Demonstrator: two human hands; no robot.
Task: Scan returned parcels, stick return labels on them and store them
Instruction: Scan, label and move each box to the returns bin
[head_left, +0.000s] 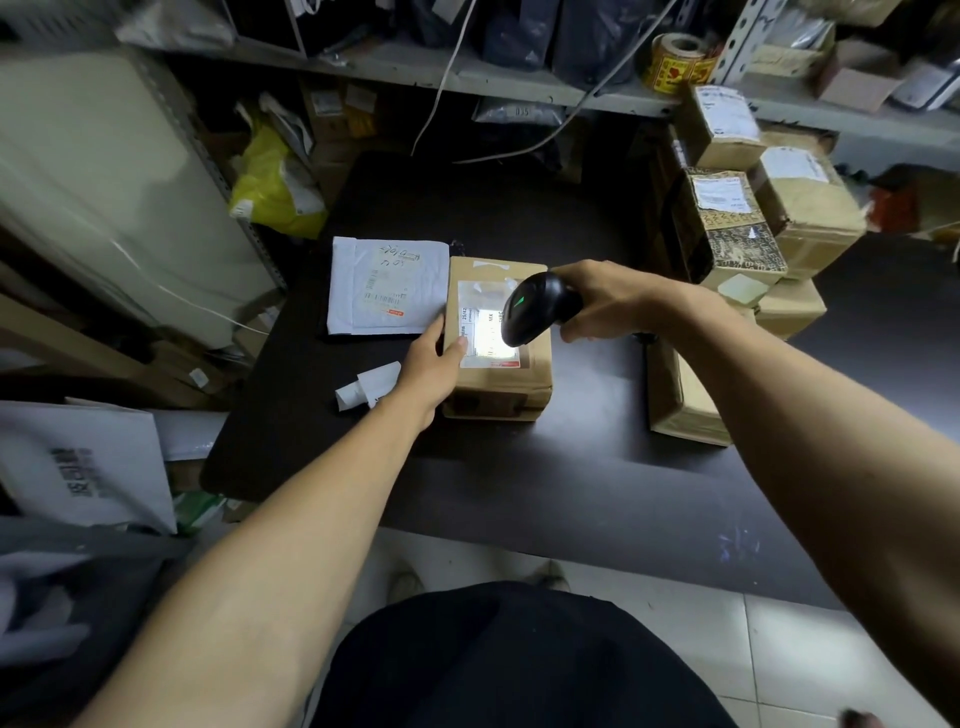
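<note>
Sitting near the middle of the dark bench (519, 467) is one small brown cardboard parcel (496, 384), its white shipping label (485, 338) facing up and lit by a bright patch of scanner light. One black handheld scanner (535, 309) hovers just above the label, a green light showing on its head. The right hand (608, 301) is closed around the scanner's grip. The left hand (431, 364) rests against the parcel's left edge, fingers loosely curled, thumb lying on the label's edge; it steadies the box rather than gripping it.

Just left of the parcel, touching or nearly so: one flat white mailer (387, 286) with printed barcodes and handwriting. In front of the mailer, beside the left wrist: one crumpled scrap of white paper (366, 389).

Right side of bench: a stack of brown boxes (748, 208), at least five countable, several with white labels. One roll of yellow stickers (672, 62) on the shelf (467, 78) above.
</note>
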